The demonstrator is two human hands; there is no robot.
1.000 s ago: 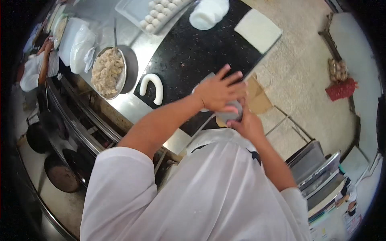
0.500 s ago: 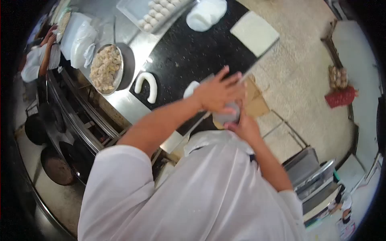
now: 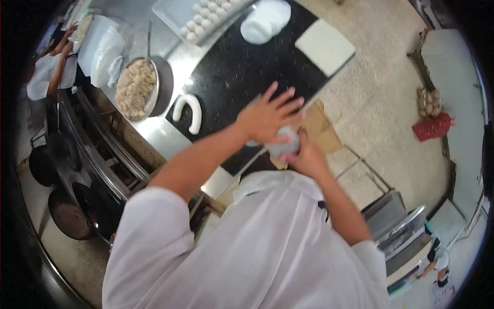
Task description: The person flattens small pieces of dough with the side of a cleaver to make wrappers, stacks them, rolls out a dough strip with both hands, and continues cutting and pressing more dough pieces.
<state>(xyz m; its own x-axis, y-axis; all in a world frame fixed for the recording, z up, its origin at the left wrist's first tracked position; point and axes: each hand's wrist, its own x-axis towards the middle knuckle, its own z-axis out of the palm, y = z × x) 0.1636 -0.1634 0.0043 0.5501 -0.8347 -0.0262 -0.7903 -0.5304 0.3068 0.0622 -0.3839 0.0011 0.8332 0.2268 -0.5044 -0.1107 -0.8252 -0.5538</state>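
My left hand (image 3: 268,117) is stretched out over the near edge of the black worktop (image 3: 231,82), fingers spread. Close beside it, my right hand (image 3: 311,157) is curled around a greyish, round object (image 3: 284,145), blurred and partly covered, whose kind I cannot make out. The left palm is beside or against this object; contact is unclear. A white U-shaped dough roll (image 3: 194,113) lies on the black surface to the left. Farther back sits a pile of white round pieces (image 3: 265,23), with a white square board (image 3: 325,47) at the right edge.
A metal bowl (image 3: 156,85) of chunky pale filling stands on the steel counter. Behind it is a tray (image 3: 172,15) with rows of white balls. Dark woks (image 3: 72,213) hang at lower left. A co-worker's arm (image 3: 59,69) shows at upper left; a cardboard box (image 3: 321,129) is below the counter.
Both hands and the greyish object have shifted slightly left. The left hand stays spread, and the right keeps its grip. The dough roll and bowl stay in place.
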